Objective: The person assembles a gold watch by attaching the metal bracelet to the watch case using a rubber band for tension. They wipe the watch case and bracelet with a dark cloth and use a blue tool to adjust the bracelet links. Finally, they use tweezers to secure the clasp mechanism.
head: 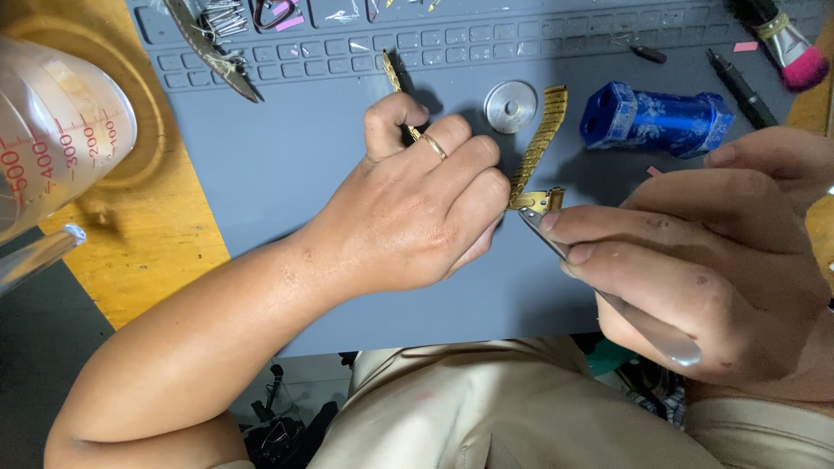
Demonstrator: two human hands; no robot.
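Grey mat (287,165) covers a wooden bench (148,234), its far edge moulded into small trays holding pins and bits. On the mat the left hand (408,208) is curled shut, fingers pinning a gold watch band (540,139) down; one strip of the band pokes out beyond the knuckles, the other runs away to the right of them, ending at a clasp (543,200) near the fingertips. The right hand (721,269) is closed around steel tweezers (608,300), thumb and forefinger pinching them, tips touching the clasp. Just beyond the band lies a round metal disc (511,106), and right of it a blue cylinder (656,117). A pink brush (795,52) lies far right, a clear measuring cup (52,130) far left.
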